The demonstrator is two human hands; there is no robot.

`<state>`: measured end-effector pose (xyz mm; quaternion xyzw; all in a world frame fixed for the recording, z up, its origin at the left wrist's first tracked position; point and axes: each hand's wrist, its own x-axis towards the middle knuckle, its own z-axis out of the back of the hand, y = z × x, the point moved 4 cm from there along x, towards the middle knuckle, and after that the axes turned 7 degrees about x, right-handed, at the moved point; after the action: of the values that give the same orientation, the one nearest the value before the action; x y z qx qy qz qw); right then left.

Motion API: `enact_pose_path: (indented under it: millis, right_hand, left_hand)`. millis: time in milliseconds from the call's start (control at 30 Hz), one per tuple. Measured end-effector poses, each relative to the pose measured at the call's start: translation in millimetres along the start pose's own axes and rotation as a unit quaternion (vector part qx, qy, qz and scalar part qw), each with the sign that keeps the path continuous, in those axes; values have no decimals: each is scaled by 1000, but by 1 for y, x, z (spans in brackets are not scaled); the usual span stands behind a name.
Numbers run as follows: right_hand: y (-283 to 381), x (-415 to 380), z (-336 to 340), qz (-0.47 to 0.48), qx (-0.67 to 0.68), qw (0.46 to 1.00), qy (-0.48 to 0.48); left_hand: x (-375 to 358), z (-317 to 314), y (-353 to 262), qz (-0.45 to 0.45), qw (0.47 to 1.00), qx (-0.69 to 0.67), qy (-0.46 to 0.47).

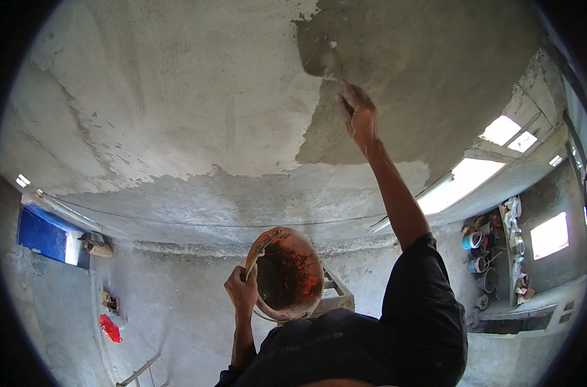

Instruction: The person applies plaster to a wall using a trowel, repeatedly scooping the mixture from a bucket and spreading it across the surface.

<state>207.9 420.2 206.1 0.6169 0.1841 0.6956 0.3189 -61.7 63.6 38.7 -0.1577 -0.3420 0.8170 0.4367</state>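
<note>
My left hand (242,287) is closed on the handle at the left side of an orange bucket (300,261). The bucket is tilted so its mouth faces me, and its inside is smeared with grey, with darker grey material low down. My right hand (359,111) is stretched up to the wall, its fingers wrapped round a trowel (316,50). The grey blade seems to lie against the wall, though it blends with the plaster, and the grip is mostly hidden. Around it is darker wet plaster (429,84), meeting paler dry wall (196,84) on the left.
Behind the bucket is a wooden stand (338,293). A thin cable (209,224) runs across the lower wall. Several buckets (477,264) stand by shelving at right. At left are a blue door (45,232), a red object (110,328) on the floor and a metal rail (138,371).
</note>
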Motion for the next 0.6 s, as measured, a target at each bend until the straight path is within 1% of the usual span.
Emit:
enact_pose_path:
  millis: [33, 67, 100, 133, 200, 233, 267, 300, 333, 367, 400, 433, 467, 500, 533, 600]
  right_hand:
    - [7, -3, 4, 1, -1, 1000, -1]
    - [27, -6, 5, 77, -92, 993, 23]
    - [39, -9, 4, 151, -181, 971, 47]
    - [39, -8, 5, 154, -180, 971, 46]
    - [31, -4, 14, 96, -112, 989, 20]
    - [27, -1, 16, 97, -111, 989, 21]
    - [17, 5, 22, 45, 35, 998, -33]
    - [7, 10, 27, -8, 181, 980, -85]
    - [3, 12, 31, -9, 182, 980, -85]
    - [0, 13, 36, -6, -6, 997, -75]
    - [-3, 13, 39, -2, -194, 979, -63]
    - [-5, 10, 42, -2, -196, 979, -63]
    - [1, 5, 42, 95, -252, 961, -55]
    - [6, -3, 40, 192, -303, 932, -46]
    - [-1, -12, 42, 191, -303, 933, -46]
    - [-22, -30, 42, 133, -307, 942, 25]
  left_hand:
    - [0, -1, 0, 3, 1000, 8, 13]
    - [-1, -1, 1, 2, 1000, 8, 12]
    - [-2, 0, 1, -1, 1000, 8, 16]
    - [-1, 0, 1, -3, 1000, 7, 19]
    - [-1, -1, 1, -5, 1000, -4, 0]
    - [-2, 0, 0, -7, 1000, -14, -15]
    - [-3, 0, 0, -7, 1000, -14, -15]
    - [-3, 0, -1, -3, 1000, -12, -13]
    - [-3, 1, -1, 0, 1000, -10, -10]
    - [-3, 1, 0, 1, 1000, -9, -9]
    - [-3, 1, 1, 4, 1000, -4, -6]
    - [-4, 0, 1, 8, 1000, 0, -2]
    - [-4, -2, 2, 8, 1000, -1, -1]
    - [-4, -3, 3, 5, 1000, -2, -1]
    - [-4, -3, 5, 1, 1000, -1, -3]
    - [-5, 0, 3, 3, 1000, -1, 2]
